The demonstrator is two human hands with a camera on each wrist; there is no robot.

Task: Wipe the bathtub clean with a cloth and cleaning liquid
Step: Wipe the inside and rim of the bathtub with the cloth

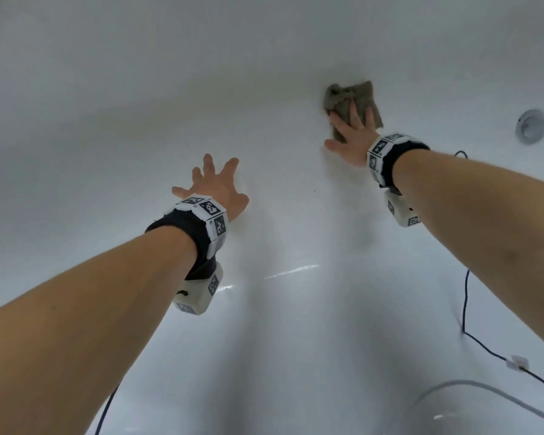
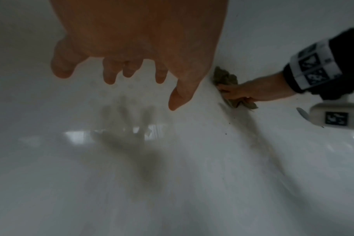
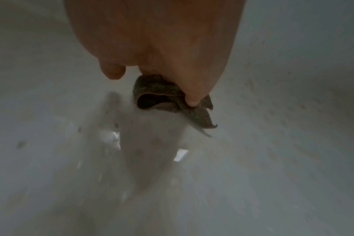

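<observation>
Left hand (image 1: 215, 183) hovers with fingers splayed, empty; right hand (image 1: 350, 136) presses the crumpled cloth (image 1: 346, 97) flat-fingered against the bathtub (image 1: 139, 105) wall.

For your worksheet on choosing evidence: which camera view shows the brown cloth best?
The head view: the cloth lies spread against the bathtub wall under the right hand, outline sharp. The left wrist view shows it small and side-on. The right wrist view shows only a blurred bunched part below the palm.
</observation>
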